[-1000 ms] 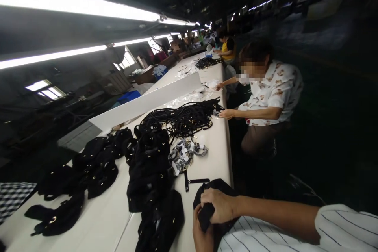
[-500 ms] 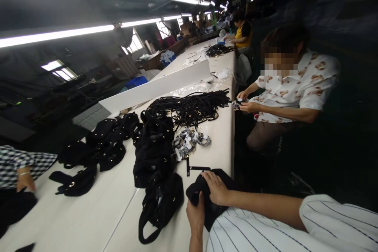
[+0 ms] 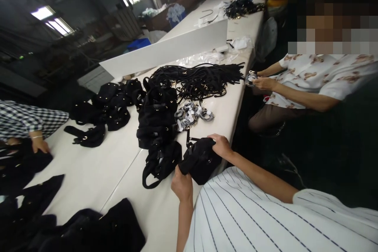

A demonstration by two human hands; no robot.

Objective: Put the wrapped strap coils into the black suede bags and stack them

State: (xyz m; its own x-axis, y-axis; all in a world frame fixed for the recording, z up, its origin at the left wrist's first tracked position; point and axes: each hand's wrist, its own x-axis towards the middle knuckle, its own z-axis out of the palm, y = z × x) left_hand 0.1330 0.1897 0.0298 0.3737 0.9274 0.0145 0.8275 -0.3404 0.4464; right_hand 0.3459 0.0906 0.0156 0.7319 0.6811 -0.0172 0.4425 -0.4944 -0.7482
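A black fabric bag (image 3: 203, 161) is stretched between my two hands at the table's near edge. My left hand (image 3: 182, 184) is closed on its lower left corner, and my right hand (image 3: 222, 146) grips the upper right side. Just left of it lies another black bag (image 3: 163, 161) with a looped handle, at the near end of a row of black bags (image 3: 156, 120). Beyond my bag sit a pile of clear coiled straps (image 3: 191, 114) with gold clips and a thin black strip (image 3: 188, 137).
Black cords with gold clips (image 3: 203, 76) lie farther up the white table (image 3: 118, 165). A long white board (image 3: 171, 45) stands behind them. A co-worker's hands (image 3: 262, 80) hold a coiled strap at right; another co-worker's hand (image 3: 39, 143) rests on black bags at left.
My hands have moved apart, and the black bag is now spread out between them instead of bunched. The view has tilted down, showing more black bags at the lower left.
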